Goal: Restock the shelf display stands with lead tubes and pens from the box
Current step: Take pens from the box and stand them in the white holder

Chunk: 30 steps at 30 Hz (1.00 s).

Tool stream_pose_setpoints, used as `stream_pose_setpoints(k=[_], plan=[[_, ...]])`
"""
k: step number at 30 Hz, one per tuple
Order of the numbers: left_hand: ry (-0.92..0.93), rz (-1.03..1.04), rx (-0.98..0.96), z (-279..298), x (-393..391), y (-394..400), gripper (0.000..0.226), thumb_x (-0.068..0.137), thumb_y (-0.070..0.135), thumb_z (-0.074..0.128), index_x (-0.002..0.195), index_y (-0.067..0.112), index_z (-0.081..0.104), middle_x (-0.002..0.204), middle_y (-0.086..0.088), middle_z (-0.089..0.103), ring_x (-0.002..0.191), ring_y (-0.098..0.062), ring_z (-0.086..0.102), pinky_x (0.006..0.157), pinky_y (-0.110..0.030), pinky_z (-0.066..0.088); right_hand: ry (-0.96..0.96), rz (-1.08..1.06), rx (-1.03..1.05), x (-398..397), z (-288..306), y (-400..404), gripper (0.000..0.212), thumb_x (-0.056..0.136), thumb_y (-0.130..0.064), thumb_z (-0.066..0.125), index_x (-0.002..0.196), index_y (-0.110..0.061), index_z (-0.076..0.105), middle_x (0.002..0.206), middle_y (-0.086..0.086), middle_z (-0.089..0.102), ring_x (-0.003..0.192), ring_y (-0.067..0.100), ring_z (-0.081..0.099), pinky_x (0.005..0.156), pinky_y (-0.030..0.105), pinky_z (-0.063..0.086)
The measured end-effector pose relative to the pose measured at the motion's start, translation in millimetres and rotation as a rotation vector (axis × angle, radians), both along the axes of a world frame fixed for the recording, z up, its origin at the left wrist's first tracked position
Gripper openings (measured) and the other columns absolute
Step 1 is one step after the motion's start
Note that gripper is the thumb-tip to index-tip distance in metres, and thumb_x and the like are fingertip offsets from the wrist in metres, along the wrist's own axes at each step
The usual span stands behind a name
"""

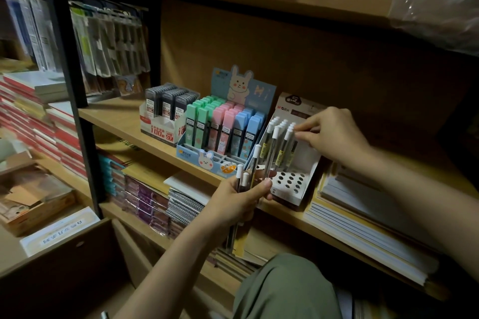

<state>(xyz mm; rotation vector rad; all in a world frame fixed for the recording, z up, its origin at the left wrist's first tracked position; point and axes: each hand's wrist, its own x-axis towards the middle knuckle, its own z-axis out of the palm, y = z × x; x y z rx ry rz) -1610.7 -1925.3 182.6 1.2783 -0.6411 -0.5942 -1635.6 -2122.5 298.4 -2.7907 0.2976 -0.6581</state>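
We are holding a small bundle of pens (246, 176) upright in our left hand (239, 201), fingers wrapped closed around the barrels, white caps up, so that the next one is ready to be drawn off. We are keeping this supply just below and in front of the pen stand (290, 163), close to where our right hand (331, 134) is working. That hand is reaching over the back rows of the stand, thumb and forefinger pinched on the white cap of a pen standing there (288, 134), probably seating it in its hole. The front holes nearest the left hand are standing empty, so filling seems to be going from back to front. To the left of both hands, the pastel lead tubes (223, 127) and the dark lead tubes (168, 103) are sitting in their stands on the same shelf (116, 118), looking nearly full.
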Motion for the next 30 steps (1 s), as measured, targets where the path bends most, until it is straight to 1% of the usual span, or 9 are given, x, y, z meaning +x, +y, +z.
stream_pose_setpoints(k=[4,7,11,14,19,23,25,27,30], plan=[[-0.02,-0.014,0.015,6,-1,6,0.028,0.082,0.05,0.061,0.073,0.025,0.071,0.079,-0.011,0.05,0.062,-0.016,0.039,0.054,-0.022,0.03,-0.128,0.069,0.045,-8,3,5,0.034,0.094,-0.026,0.062,0.127,-0.018,0.063,0.106,0.001,0.069,0.076,0.002,0.061,0.066,0.012,0.05],[-0.031,-0.052,0.024,9,1,8,0.027,0.085,0.048,0.06,0.073,0.027,0.072,0.085,-0.012,0.05,0.065,-0.019,0.039,0.055,-0.021,0.032,-0.018,0.297,0.379,-14,6,22,0.037,0.095,-0.027,0.06,0.132,-0.026,0.057,0.1,0.0,0.071,0.082,0.01,0.07,0.073,0.025,0.06],[-0.019,-0.14,-0.014,9,1,6,0.025,0.095,0.036,0.054,0.082,0.026,0.072,0.07,0.002,0.056,0.055,-0.009,0.038,0.05,-0.018,0.031,-0.006,0.385,0.482,-14,5,37,0.025,0.089,-0.015,0.068,0.113,-0.023,0.067,0.095,0.008,0.074,0.084,0.024,0.072,0.076,0.035,0.061],[0.041,-0.088,0.019,5,2,6,0.032,0.096,0.035,0.051,0.104,0.007,0.064,0.068,0.0,0.043,0.056,-0.01,0.034,0.05,-0.019,0.028,-0.045,0.373,0.513,-15,12,32,0.022,0.085,-0.012,0.072,0.106,-0.016,0.068,0.087,0.006,0.075,0.077,0.018,0.074,0.071,0.031,0.061],[0.232,-0.003,0.023,5,6,5,0.028,0.098,0.009,0.043,0.123,0.011,0.054,0.085,-0.007,0.042,0.058,-0.009,0.036,0.055,-0.023,0.027,-0.21,0.247,0.318,-14,21,12,0.023,0.077,-0.023,0.079,0.095,-0.015,0.066,0.083,-0.002,0.072,0.069,0.005,0.071,0.064,0.02,0.059],[0.193,-0.021,0.061,5,6,5,0.026,0.099,0.011,0.043,0.121,0.015,0.057,0.098,-0.012,0.051,0.068,-0.012,0.046,0.064,-0.026,0.036,-0.263,0.167,0.139,-14,14,6,0.026,0.077,-0.032,0.079,0.094,-0.019,0.063,0.085,-0.003,0.068,0.08,0.012,0.069,0.07,0.028,0.06],[0.198,-0.013,0.023,5,6,4,0.025,0.101,0.013,0.042,0.122,0.017,0.056,0.094,-0.007,0.063,0.071,-0.013,0.053,0.068,-0.027,0.044,-0.27,0.161,0.11,-11,10,4,0.027,0.078,-0.033,0.079,0.093,-0.021,0.061,0.087,-0.002,0.066,0.084,0.015,0.067,0.07,0.03,0.059],[0.142,-0.001,0.023,6,5,3,0.024,0.103,0.019,0.04,0.123,0.022,0.053,0.089,-0.003,0.065,0.069,-0.012,0.055,0.066,-0.026,0.049,-0.275,0.165,0.096,-8,6,3,0.026,0.079,-0.031,0.078,0.093,-0.021,0.058,0.087,-0.003,0.065,0.082,0.012,0.067,0.069,0.029,0.06],[0.065,0.016,0.052,6,5,2,0.023,0.105,0.024,0.037,0.122,0.022,0.051,0.077,-0.001,0.055,0.057,-0.009,0.043,0.052,-0.018,0.038,-0.265,0.17,0.095,-6,3,3,0.025,0.08,-0.03,0.078,0.09,-0.022,0.056,0.085,-0.006,0.064,0.076,0.007,0.067,0.066,0.024,0.059]])
